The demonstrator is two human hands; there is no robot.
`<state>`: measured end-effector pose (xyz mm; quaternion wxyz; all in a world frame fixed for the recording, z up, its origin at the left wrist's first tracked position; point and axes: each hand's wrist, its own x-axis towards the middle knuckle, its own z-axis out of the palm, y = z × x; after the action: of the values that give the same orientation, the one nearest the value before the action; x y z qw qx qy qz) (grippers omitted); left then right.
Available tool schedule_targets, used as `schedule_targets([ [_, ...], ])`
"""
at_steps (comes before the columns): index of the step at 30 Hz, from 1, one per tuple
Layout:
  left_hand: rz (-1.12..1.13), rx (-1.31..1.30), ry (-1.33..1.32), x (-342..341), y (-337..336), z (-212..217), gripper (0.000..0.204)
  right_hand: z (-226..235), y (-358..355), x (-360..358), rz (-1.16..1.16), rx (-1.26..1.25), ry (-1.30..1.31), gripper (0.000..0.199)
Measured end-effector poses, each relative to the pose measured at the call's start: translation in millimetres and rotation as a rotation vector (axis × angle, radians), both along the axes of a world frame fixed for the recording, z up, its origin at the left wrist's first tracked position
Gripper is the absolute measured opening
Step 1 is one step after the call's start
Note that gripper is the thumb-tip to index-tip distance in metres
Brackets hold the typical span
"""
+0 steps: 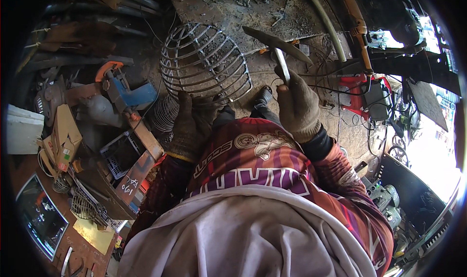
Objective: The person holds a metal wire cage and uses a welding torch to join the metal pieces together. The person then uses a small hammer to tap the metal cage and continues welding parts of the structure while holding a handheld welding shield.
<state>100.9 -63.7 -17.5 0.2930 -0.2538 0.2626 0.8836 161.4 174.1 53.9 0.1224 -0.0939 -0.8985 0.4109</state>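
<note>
My left hand (187,124), in a dark work glove, is closed on the lower edge of a round cage of bent metal rods (210,62), which is tilted in front of me. Some of its fingers are hidden behind the palm and the rods. My right hand (300,104), also gloved, grips the pale handle of a chipping hammer (278,44). The hammer's long, dark, pointed head is raised to the right of the cage, apart from it.
A stained worktable (194,5) with metal scraps lies ahead. At left stand a blue and orange metal tool (138,96), a wire coil (165,114) and cardboard (63,136). Cables run along the floor at right, near a red-framed machine (357,95).
</note>
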Motion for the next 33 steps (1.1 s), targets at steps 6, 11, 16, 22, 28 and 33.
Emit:
schedule_targets([
  [6, 0.007, 0.001, -0.01, 1, -6, -15, 0.034, -19, 0, 1, 0.06, 0.195, -0.18, 0.033],
  [11, 0.027, -0.056, -0.02, -1, 2, -7, 0.029, -6, -3, 6, 0.059, 0.066, -0.054, 0.031],
  [16, 0.036, 0.037, 0.022, 1, 3, -2, 0.032, -17, -3, 2, 0.096, 0.227, -0.126, 0.032],
  [22, 0.041, 0.018, -0.03, 1, 3, -1, 0.039, -13, -2, 3, 0.091, 0.199, 0.036, 0.032],
  [28, 0.027, 0.011, -0.018, 2, -2, -12, 0.039, -12, -3, 1, 0.06, 0.192, 0.006, 0.034],
  [33, 0.041, 0.008, -0.033, 1, 1, -6, 0.037, -10, -1, 8, 0.029, 0.135, 0.027, 0.033],
])
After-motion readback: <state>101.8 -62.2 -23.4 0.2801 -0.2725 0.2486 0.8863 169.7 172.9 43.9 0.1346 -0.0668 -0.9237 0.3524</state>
